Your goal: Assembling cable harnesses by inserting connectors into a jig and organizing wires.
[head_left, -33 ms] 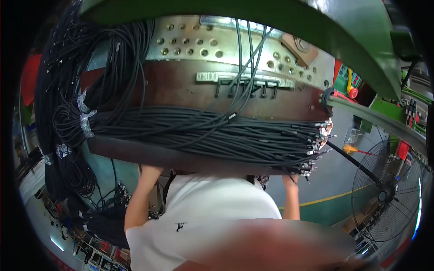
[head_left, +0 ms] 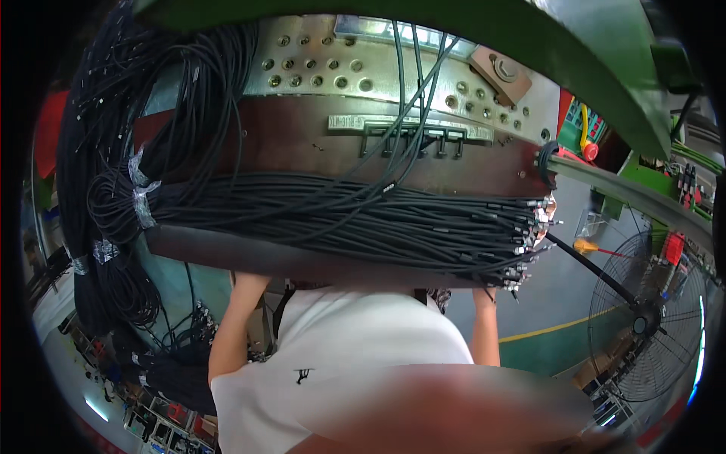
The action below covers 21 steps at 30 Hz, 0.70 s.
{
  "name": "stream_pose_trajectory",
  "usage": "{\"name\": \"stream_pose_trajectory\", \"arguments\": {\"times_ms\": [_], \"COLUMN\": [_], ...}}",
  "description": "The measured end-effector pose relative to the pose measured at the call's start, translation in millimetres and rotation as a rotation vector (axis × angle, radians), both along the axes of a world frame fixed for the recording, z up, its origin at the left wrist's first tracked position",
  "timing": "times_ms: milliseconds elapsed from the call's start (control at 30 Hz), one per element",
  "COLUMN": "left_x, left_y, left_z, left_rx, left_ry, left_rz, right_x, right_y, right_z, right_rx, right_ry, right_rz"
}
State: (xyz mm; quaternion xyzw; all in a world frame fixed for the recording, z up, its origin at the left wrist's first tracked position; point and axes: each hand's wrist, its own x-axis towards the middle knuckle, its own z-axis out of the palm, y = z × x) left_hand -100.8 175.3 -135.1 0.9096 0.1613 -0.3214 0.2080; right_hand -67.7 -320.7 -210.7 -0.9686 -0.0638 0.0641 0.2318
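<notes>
A: Where are the hands now?

B: Both arms go up from the lower edge. The left hand [head_left: 249, 281] goes under the front rim of the dark surface [head_left: 227, 253] at about 7 o'clock, the right hand [head_left: 484, 293] at about 5 o'clock. The rim covers the fingers, so I cannot tell how far open they are, or if they hold something.

A: And the cables?

B: The bundle of black cables [head_left: 340, 219] lies flat across the surface, from 9 o'clock to 3 o'clock. At the left it is wrapped with tape [head_left: 142, 198] and joins big hanging coils [head_left: 91, 151]. At the right the metal connector ends [head_left: 529, 234] stick out over the edge, just above the right hand.

A: Which step is it, you think?

B: I judge the bundle is laid out and the person stands ready at the edge. The next move, I think, calls for a hand to reach the connector ends without disturbing the loose strands near the grey perforated plate [head_left: 340, 68].
</notes>
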Motion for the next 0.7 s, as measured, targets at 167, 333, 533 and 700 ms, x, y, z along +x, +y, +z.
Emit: {"name": "stream_pose_trajectory", "arguments": {"times_ms": [167, 333, 533, 700], "left_x": [-4.6, 7.1, 0.4, -5.0], "left_y": [-2.3, -9.8, -1.6, 2.4], "left_z": [-39.0, -27.9, -51.2, -50.6], "left_rx": [0.244, 0.263, 0.209, 0.288], "left_ry": [-0.251, -0.356, -0.587, -0.537], "left_rz": [-0.183, -0.182, -0.137, -0.159], "right_x": [16.4, 21.7, 30.4, 31.3], "right_y": [5.0, 14.3, 24.4, 18.8], "right_z": [-16.8, -1.9, -6.8, -27.2], "right_rx": [0.027, 0.146, 0.199, 0.2], "right_ry": [0.112, 0.147, 0.049, 0.043], "right_rz": [0.006, -0.04, -0.11, -0.095]}}
